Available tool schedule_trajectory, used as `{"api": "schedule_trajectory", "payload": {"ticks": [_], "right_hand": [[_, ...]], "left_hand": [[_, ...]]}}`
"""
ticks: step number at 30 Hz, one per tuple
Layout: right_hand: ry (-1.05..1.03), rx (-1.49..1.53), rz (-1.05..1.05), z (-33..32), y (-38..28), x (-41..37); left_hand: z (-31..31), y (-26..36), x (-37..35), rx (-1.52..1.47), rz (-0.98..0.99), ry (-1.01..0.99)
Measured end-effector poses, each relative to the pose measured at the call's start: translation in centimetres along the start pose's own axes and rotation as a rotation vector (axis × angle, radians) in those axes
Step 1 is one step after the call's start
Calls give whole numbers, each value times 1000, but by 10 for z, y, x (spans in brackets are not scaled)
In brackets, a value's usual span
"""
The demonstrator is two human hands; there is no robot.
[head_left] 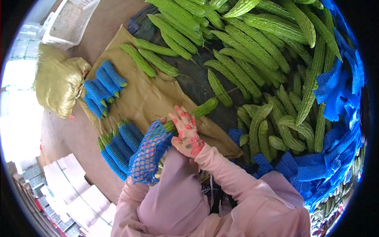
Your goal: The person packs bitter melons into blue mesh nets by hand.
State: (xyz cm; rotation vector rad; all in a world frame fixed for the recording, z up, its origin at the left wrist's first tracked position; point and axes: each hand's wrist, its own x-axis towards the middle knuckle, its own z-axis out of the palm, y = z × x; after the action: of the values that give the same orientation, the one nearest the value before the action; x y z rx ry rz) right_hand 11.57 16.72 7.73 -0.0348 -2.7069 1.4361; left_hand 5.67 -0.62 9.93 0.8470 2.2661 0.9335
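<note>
A blue foam-net sleeve (152, 144) is stretched over my left hand (144, 158), its mesh pulled wide across the back. My left fingers close around the near end of a bitter melon (205, 108), where the net's edge sits. My right hand (185, 134), in a floral-print glove, lies over the middle of the same melon and grips it, hiding part of it. Just left of my left hand lies a row of netted bitter melons (122, 148). Farther up, a smaller netted group (103, 87) rests on the tan sheet (158, 94).
A large pile of bare bitter melons (252, 43) fills the upper right. Shorter, curved ones (284, 126) lie below it. Loose blue net sleeves (312, 166) line the right edge. A yellow sack (59, 81), a white crate (71, 23) and white boxes (75, 185) stand left.
</note>
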Motion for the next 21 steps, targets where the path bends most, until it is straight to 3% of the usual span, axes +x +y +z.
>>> {"api": "schedule_trajectory", "payload": {"ticks": [3,5,8,9,11,13,15,17,19,21], "right_hand": [[56,272,136,-6,-18,-16],[171,705,401,-15,-31,-23],[216,719,315,-15,-36,-30],[223,702,276,-13,-37,-32],[231,687,237,-9,-42,-32],[146,489,223,4,-39,-29],[126,535,308,23,-29,-27],[-106,1071,658,29,-14,-25],[-124,896,718,29,-1,-27],[-301,982,880,-3,-15,-15]], "left_hand": [[-10,35,5,155,229,99],[-7,46,0,-568,-126,119],[-21,48,2,210,90,62],[-23,50,-1,211,91,62],[-27,59,-10,202,-167,-2],[1,12,-21,-358,-301,179],[-1,40,-6,154,127,274],[7,38,-3,149,97,305],[33,-9,0,-83,-182,177],[47,-29,5,-277,-242,155]]}}
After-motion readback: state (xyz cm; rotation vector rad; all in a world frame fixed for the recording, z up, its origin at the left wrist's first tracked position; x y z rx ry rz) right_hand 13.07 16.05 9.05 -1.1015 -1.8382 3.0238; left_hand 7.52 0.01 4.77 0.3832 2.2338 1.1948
